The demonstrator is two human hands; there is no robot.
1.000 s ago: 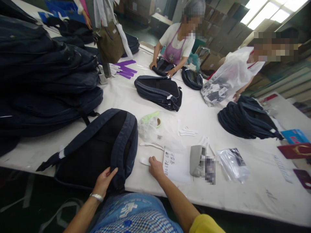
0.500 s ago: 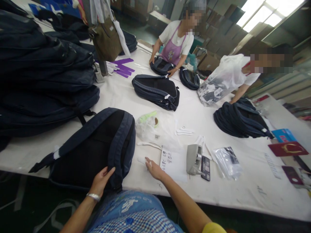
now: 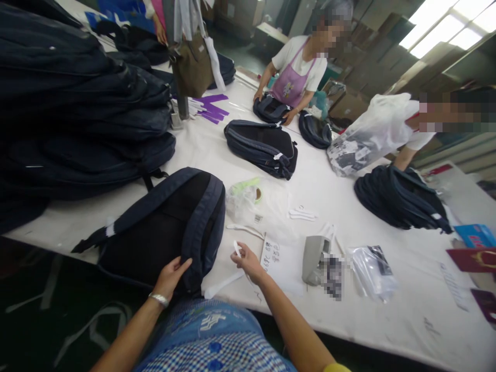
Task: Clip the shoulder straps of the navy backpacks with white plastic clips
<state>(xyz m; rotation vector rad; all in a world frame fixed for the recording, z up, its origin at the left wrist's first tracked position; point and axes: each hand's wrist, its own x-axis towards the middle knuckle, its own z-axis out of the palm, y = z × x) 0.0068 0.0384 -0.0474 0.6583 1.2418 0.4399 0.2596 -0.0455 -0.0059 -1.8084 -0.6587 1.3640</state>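
Note:
A dark navy backpack lies back-panel up at the table's near edge, its padded shoulder straps on top. My left hand grips its lower edge, thumb over the fabric near the right strap; some fingers are hidden. To its right, above the table, my right hand pinches a thin white strip between thumb and fingers. A white band lies on the table below that hand; I cannot tell whether it joins the strip. Beside the hand is a paper sheet with handwriting.
A tall pile of navy backpacks stands left. Another backpack lies ahead, near a clear plastic bag with tape. A grey tape dispenser is to the right. Two co-workers handle bags across the table.
My right hand has lifted the white strip, which now points up from the fingers. A white band shows below the hand. My left hand stays on the backpack; the view has shifted left.

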